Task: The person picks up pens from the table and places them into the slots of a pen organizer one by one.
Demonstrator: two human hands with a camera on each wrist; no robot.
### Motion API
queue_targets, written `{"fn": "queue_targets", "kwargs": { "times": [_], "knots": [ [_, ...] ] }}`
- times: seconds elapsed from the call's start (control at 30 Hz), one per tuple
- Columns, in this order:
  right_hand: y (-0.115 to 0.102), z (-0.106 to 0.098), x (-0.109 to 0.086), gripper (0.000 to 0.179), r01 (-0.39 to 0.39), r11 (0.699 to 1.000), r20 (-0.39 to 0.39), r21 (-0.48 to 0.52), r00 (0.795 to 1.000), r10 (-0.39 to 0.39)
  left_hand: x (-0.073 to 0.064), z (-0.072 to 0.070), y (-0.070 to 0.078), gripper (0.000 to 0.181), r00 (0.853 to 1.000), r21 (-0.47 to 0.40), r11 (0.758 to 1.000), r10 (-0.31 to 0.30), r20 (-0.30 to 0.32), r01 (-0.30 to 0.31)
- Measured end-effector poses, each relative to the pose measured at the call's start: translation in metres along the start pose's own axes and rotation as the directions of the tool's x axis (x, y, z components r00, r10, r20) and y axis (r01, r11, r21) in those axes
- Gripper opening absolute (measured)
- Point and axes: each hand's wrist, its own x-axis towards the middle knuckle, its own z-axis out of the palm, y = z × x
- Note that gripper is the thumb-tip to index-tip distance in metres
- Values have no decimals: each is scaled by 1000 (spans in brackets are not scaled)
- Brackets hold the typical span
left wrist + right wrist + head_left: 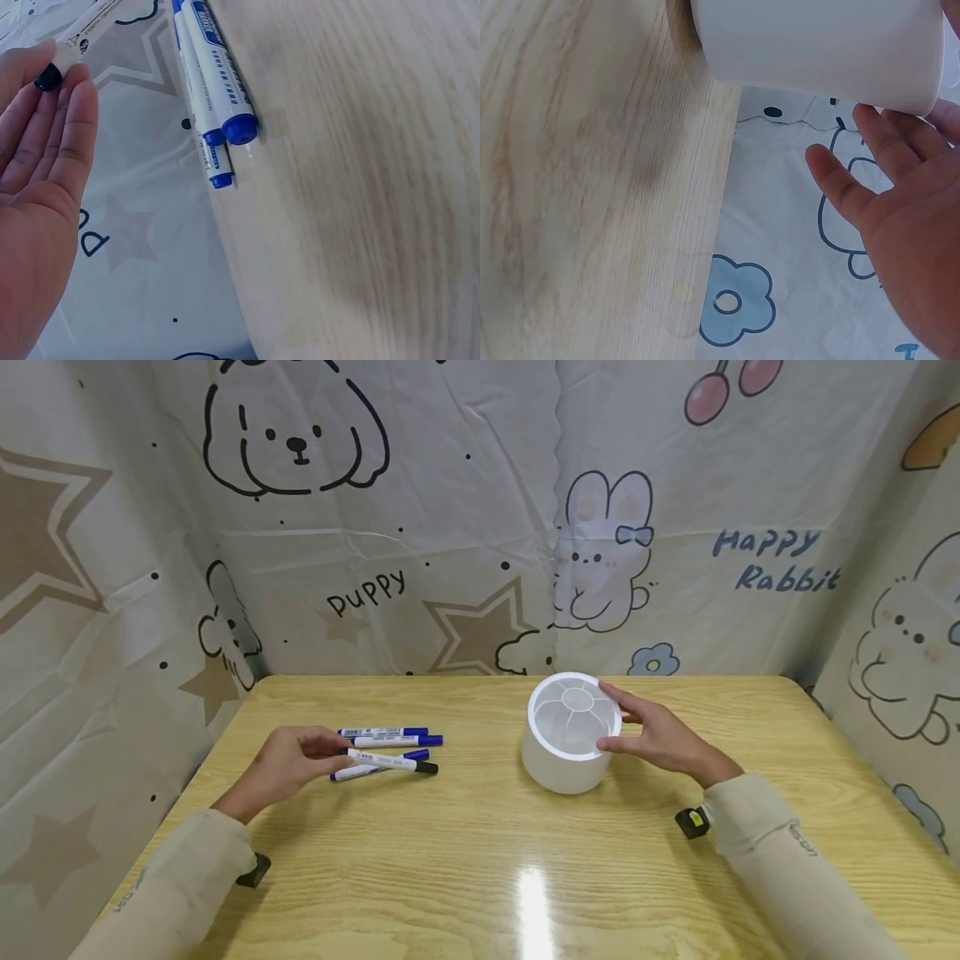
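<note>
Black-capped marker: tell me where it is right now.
The black-capped marker is left of centre in the head view, in the grip of the left hand, overlapping the nearest blue-capped marker, with the white container to its right.

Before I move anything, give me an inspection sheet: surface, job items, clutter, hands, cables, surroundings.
Surface: wood-grain table, showing a bright reflection.
Job's things: black-capped marker, raised at one end; three blue-capped markers; white round holder, sectioned top.
Clutter: nothing seen.
Hands: left hand pinches the black-capped marker; right hand grips the holder's rim.
Cables: nothing seen.
Surroundings: cartoon-printed cloth behind and at both sides.
</note>
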Motion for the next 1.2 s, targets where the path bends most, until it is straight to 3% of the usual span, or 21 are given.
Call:
{"fn": "queue_targets", "kwargs": {
  "times": [0.57,1.2],
  "knots": [
    [0,1,-1,92,-2,1000,2,2,1000,2,19,-6,26,31,999,-21,1000,-10,-46,9],
    [0,-1,1,93,2,1000,12,7,1000,-2,48,-7,63,28,995,-75,994,69,-77,-75]
  ]
}}
